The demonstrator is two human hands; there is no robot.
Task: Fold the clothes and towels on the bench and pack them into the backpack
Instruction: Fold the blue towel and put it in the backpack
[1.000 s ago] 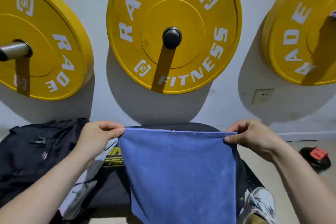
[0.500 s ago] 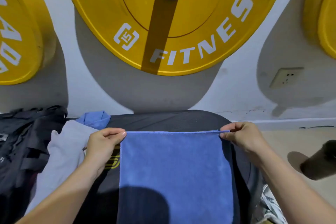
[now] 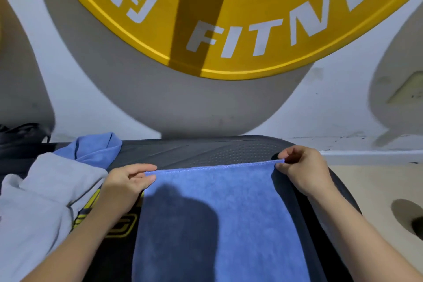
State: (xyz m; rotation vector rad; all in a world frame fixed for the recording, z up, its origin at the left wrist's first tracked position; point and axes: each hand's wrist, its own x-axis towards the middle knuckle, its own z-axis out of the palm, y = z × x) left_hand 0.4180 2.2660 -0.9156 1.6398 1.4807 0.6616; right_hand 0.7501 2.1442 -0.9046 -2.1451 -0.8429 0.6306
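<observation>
A blue towel [image 3: 229, 208] lies spread flat on the black bench [image 3: 206, 151], its far edge stretched straight. My left hand [image 3: 124, 184] pinches the towel's far left corner, and my right hand [image 3: 302, 169] pinches the far right corner. Left of it, a grey garment [image 3: 39, 204] lies crumpled on the bench, and a second blue cloth [image 3: 96, 149] sits bunched behind it. A dark strip of the black backpack [image 3: 20, 135] shows at the far left edge.
A large yellow weight plate [image 3: 240, 18] hangs on the white wall just beyond the bench. A wall socket [image 3: 407, 91] sits at the right. Beige floor [image 3: 377, 190] lies to the right of the bench, with a dark object [image 3: 417, 224] at the frame edge.
The towel has come down from hanging in the air to lying flat on the bench. Both hands kept hold of its corners and moved forward and down; my view dipped closer.
</observation>
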